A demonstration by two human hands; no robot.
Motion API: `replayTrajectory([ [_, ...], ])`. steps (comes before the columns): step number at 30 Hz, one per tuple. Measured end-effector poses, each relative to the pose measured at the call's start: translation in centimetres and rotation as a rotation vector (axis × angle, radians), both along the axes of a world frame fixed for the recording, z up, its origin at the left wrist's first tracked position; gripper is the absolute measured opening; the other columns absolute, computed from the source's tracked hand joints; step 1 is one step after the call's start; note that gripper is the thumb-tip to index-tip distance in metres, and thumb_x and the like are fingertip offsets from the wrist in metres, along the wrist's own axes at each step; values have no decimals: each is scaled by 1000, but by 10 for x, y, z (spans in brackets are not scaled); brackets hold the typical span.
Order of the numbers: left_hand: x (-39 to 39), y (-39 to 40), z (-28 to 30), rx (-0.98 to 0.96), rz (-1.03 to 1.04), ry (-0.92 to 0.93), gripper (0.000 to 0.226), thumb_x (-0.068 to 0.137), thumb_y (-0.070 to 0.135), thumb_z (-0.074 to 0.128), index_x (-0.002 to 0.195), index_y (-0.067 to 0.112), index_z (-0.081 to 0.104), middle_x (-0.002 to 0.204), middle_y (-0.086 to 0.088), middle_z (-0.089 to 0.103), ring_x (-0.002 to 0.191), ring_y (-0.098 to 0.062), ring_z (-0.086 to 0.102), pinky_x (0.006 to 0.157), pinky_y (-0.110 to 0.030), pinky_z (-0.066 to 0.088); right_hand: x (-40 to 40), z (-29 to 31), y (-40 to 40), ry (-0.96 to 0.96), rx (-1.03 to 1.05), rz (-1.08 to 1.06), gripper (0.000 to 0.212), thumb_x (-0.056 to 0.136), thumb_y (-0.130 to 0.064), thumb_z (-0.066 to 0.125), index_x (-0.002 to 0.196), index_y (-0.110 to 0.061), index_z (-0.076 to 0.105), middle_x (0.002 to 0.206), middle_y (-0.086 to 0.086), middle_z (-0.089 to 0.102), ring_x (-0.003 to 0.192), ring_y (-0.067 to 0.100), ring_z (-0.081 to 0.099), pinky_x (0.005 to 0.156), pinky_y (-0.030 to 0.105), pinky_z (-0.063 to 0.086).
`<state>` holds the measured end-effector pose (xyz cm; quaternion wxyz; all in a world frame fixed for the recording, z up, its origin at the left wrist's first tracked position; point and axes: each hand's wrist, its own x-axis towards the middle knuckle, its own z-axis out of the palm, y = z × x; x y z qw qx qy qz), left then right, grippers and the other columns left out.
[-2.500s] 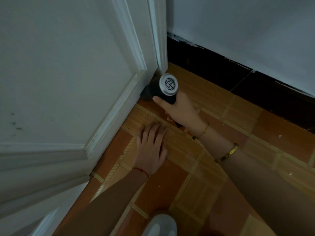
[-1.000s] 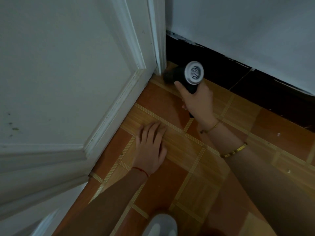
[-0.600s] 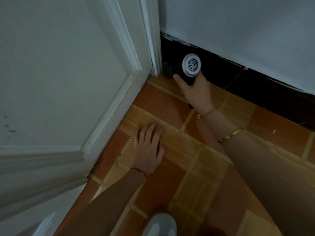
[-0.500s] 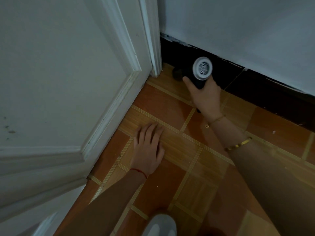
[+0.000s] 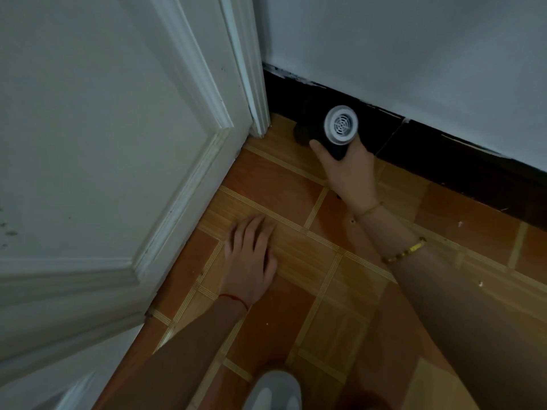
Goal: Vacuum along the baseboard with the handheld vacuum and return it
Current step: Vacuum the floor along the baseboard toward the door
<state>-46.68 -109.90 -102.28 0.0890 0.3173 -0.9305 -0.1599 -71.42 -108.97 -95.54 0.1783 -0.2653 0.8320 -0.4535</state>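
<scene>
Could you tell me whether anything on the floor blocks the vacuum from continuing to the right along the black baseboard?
Nothing visible does. The right hand holds the handheld vacuum against the black baseboard, and the tiled floor along it to the right shows only a few small white specks. The left hand rests flat, well clear.

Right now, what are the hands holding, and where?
The right hand holds the handheld vacuum by its dark handle. The left hand lies flat on the floor, holding nothing.
</scene>
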Motion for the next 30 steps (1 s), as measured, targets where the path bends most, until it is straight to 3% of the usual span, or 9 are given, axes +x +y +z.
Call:
replayTrajectory([
  [10, 0, 1, 1, -8, -1, -2, 43, 99, 26, 40, 139, 13, 50, 145, -11, 47, 137, -30, 40, 119, -55, 21, -10, 3, 81, 43, 93, -196, 65, 82, -57, 66, 130, -15, 55, 113, 0, 70, 101, 12, 65, 81, 27, 54],
  [13, 0, 1, 2, -17, -2, -13, 44, 99, 26, 40, 139, 12, 50, 145, -11, 48, 137, -30, 40, 120, -54, 21, -11, 3, 90, 31, 96, -215, 62, 84, -52, 67, 131, -14, 55, 115, 0, 69, 103, 9, 62, 73, 2, 41],
  [15, 0, 2, 2, -21, -4, -12, 44, 99, 26, 40, 139, 12, 50, 144, -11, 48, 137, -29, 41, 120, -53, 20, -10, 4, 90, 46, 94, -211, 63, 84, -49, 68, 135, -14, 52, 119, -2, 68, 103, 5, 59, 68, -5, 33],
  [16, 0, 2, 2, -22, -5, -12, 44, 98, 26, 40, 138, 13, 50, 144, -11, 48, 137, -29, 40, 121, -52, 19, -9, 5, 89, 47, 93, -195, 66, 83, -52, 68, 136, -16, 51, 120, -2, 68, 104, 6, 60, 72, -1, 36],
  [18, 0, 2, 1, -20, 0, -17, 45, 98, 27, 40, 139, 12, 50, 144, -11, 47, 136, -29, 40, 121, -52, 19, -10, 5, 85, 4, 95, -148, 76, 77, -66, 65, 135, -21, 50, 113, 1, 71, 101, 18, 66, 80, 21, 53],
  [20, -1, 3, 0, -19, 12, -21, 45, 97, 27, 41, 138, 12, 52, 144, -11, 48, 136, -29, 40, 120, -52, 20, -16, 7, 87, -27, 104, -122, 81, 71, -77, 60, 130, -23, 51, 101, 6, 73, 90, 28, 70, 78, 39, 59],
  [25, -1, 3, -1, -22, 11, -20, 46, 96, 28, 41, 138, 13, 52, 144, -11, 48, 136, -28, 40, 119, -52, 22, -22, 9, 114, 18, 102, -167, 63, 84, -51, 68, 134, -17, 53, 118, -2, 68, 105, 10, 61, 84, 21, 47],
  [28, -1, 2, -2, -16, 16, -26, 46, 96, 27, 41, 138, 13, 52, 145, -10, 47, 136, -29, 40, 119, -51, 21, -23, 4, 135, -19, 97, -218, 61, 82, -56, 67, 128, -17, 54, 107, 3, 71, 86, 21, 70, 75, 34, 59],
  [30, -1, 2, -2, -16, 15, -28, 46, 96, 28, 41, 138, 13, 51, 145, -10, 47, 137, -29, 40, 119, -52, 21, -28, 1, 144, -51, 100, -224, 59, 81, -57, 66, 123, -17, 55, 101, 8, 72, 79, 25, 70, 61, 27, 59],
])
